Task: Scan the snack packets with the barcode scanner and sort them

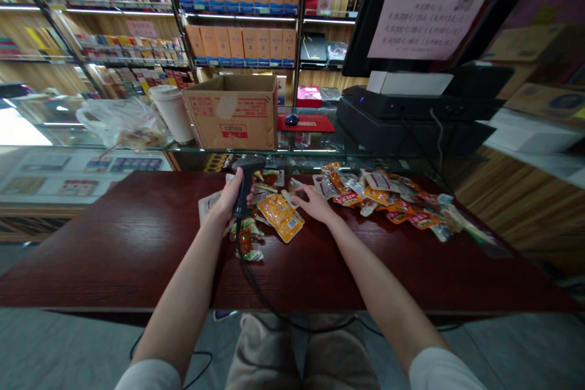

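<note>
My left hand (228, 198) is wrapped round the handle of a black barcode scanner (245, 192), whose head points away from me over a small pile of snack packets. Its cable runs down over the table edge. My right hand (314, 203) has its fingers bent together at a small pale snack packet (289, 196) on the right side of this pile. Just in front of the scanner lies a flat orange packet (280, 217) with a barcode on it. Below the scanner is a clear packet with brown food (247, 241).
A larger heap of snack packets (384, 195) covers the right part of the dark red table (137, 237). Behind, on a glass counter, stand an open cardboard box (233, 113), a white cup (171, 113), a plastic bag (123, 122) and a black register (411, 109).
</note>
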### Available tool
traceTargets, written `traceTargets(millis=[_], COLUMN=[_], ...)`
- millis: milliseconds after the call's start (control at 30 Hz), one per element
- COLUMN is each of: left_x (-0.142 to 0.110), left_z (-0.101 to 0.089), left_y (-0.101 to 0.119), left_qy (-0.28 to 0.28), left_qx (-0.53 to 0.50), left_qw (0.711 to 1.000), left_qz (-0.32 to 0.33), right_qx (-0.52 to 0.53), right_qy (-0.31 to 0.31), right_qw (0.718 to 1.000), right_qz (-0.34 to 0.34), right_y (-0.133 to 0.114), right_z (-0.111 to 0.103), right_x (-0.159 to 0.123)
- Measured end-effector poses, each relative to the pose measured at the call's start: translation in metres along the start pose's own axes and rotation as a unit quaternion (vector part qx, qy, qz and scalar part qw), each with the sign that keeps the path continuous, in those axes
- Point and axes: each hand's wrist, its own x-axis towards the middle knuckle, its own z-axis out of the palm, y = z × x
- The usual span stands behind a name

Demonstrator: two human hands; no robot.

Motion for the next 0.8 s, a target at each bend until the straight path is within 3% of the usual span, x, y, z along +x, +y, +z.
traceTargets(millis=[100,267,500,667,800], left_x=[0.001,0.000,-0.001,0.002,0.002], left_z=[0.000,0.000,0.007,0.007,0.008], left_y=[0.001,0.002,-0.002,-0.004,-0.004], left_qy=[-0.002,-0.006,-0.017,-0.017,-0.026], left_qx=[0.020,0.016,0.006,0.007,0.009], left_qw=[1.000,1.000,0.999,0.999,0.999], left_qz=[0.008,0.021,0.045,0.039,0.043], right_qx=[0.028,-0.053,-0.099,-0.078,0.036], right_qy=[0.023,0.082,0.057,0.069,0.099], right_qw=[0.999,0.988,0.980,0.983,0.989], right_qz=[0.034,0.116,0.165,0.148,0.105], right_y=[0.004,-0.005,-0.012,-0.005,0.006], right_z=[0.008,0.025,0.023,0.022,0.026], right_x=[0.005,0.008,0.016,0.013,0.012])
